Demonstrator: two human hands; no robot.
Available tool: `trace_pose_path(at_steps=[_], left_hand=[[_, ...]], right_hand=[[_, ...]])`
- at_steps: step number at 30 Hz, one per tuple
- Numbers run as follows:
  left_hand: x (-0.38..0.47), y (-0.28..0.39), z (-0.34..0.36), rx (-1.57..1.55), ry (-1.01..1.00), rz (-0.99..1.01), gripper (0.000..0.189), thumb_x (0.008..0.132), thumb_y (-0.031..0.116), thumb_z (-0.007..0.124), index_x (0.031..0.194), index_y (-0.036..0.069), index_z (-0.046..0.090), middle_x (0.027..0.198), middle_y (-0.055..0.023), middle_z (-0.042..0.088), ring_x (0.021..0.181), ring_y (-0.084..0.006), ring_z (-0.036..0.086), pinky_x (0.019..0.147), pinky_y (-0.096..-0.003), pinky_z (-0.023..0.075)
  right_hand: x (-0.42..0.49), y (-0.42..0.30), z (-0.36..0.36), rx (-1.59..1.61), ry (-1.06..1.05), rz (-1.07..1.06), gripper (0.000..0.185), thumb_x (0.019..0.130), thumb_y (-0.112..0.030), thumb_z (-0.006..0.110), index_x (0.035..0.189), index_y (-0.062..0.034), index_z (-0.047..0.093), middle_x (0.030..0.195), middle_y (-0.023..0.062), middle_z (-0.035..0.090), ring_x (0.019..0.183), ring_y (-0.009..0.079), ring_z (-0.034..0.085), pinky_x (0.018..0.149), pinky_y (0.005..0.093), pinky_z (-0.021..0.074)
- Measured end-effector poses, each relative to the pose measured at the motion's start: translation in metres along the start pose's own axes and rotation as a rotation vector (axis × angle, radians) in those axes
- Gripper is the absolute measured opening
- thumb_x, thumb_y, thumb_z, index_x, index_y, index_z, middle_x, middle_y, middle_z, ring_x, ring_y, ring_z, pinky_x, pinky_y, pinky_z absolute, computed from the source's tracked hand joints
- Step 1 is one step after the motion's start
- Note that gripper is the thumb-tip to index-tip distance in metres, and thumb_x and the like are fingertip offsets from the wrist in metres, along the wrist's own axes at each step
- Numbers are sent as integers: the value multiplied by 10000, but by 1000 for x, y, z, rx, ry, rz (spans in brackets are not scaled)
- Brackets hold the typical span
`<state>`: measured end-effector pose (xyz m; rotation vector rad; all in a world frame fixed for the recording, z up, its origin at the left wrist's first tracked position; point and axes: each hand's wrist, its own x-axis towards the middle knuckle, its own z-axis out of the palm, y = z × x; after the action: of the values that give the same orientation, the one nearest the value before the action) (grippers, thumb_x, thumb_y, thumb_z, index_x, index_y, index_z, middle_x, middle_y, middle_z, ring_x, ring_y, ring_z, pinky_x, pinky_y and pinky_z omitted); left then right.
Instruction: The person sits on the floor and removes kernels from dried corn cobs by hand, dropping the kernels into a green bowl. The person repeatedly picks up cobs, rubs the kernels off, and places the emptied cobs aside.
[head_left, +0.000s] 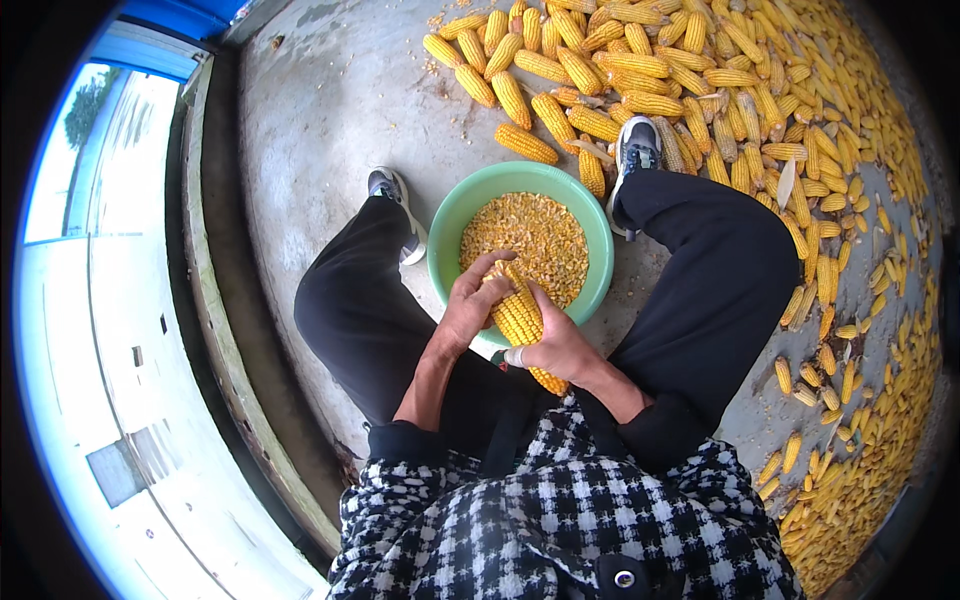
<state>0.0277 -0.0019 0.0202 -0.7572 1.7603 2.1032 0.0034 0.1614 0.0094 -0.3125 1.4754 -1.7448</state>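
Observation:
Between my two hands is a yellow ear of corn, tilted, its upper end over the basin and its lower end towards my body. My right hand is wrapped around its middle and lower part, and a pale band circles one finger. At the upper end, the fingers of my left hand press on the kernels. Beneath, a round green plastic basin stands on the floor between my feet. Loose corn kernels cover its bottom; my hands hide part of its near side.
A large heap of corn ears spreads from the far side around to my right. Several ears lie close to the basin's far rim. My shoes flank the basin on the concrete floor. A raised ledge runs along the left.

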Motion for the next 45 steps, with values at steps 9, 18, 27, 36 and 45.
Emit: trace_pose_path(at_steps=[9,18,27,36,45], left_hand=[[22,-29,6,55,86,121,349,961,332,600,1188,68,580,916,-13,583,794,-81,537,710,-233,461],[13,-21,4,-67,39,43,310,974,245,545,1250,103,563,854,5,544,796,-74,516,721,-233,451],[11,-20,5,-119,27,-2,371,909,139,604,1272,98,534,904,-19,584,832,-125,584,736,-275,498],[14,-25,8,-13,105,24,466,848,155,689,1286,92,540,922,-29,627,722,-126,609,663,-272,520],[31,-48,-2,300,240,59,298,920,286,647,985,-4,667,819,-19,640,694,-87,572,634,-239,475]], right_hand=[[-6,17,1,-453,137,3,936,638,-71,683,1451,15,228,1185,234,558,1110,339,585,949,385,457],[3,28,-4,67,33,19,886,623,-65,710,1408,-26,302,1182,113,557,1102,214,559,950,348,451],[0,2,-6,217,-46,194,837,624,15,678,1380,-16,321,1114,92,547,915,204,621,763,324,537],[-2,-9,-6,280,-66,326,686,708,-32,686,1319,-30,374,1025,97,583,775,170,639,604,292,548],[-7,-1,-2,188,-73,415,659,707,-36,706,1285,-25,388,960,105,598,697,167,642,555,287,544]])
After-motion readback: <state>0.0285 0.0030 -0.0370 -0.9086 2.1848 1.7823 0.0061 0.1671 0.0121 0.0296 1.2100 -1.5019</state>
